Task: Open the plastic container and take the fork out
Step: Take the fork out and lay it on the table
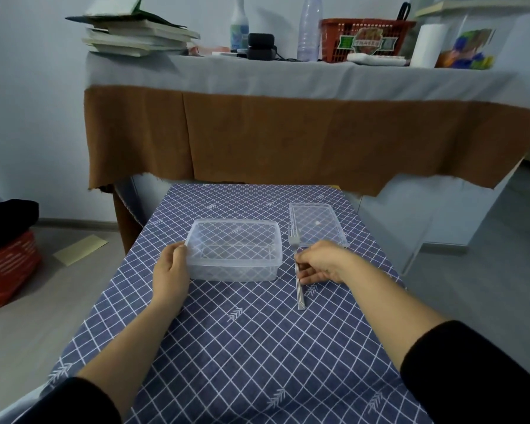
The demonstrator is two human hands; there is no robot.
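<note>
Clear plastic container [233, 250] sits open on the blue checked tablecloth [242, 347], mid-table, nothing visible inside. Its lid [317, 224] lies flat on the cloth to the right and a little farther back, apart from the container.

Metal fork [298, 276] lies on the cloth just right of the container, tines pointing away toward the lid's near left corner, handle end toward the person.

Left hand [170, 270] is cupped against the container's left end wall, thumb at the rim, fingers curled round the near corner; a loose hold. Right hand [320, 263] is curled over the fork's middle, fingertips pinched at the handle; the fork itself rests on the cloth. Whether the grip is fully closed, cannot tell. Black sleeves on both forearms.

Behind: a higher table with a grey and brown cloth [288, 123]. On it, stacked books [135, 35], a spray bottle [238, 26], a clear water bottle [309, 29], a red basket [366, 39] bearing a label that reads something like "THAILE", blurred. A paper towel roll [427, 45] stands beside it.
</note>
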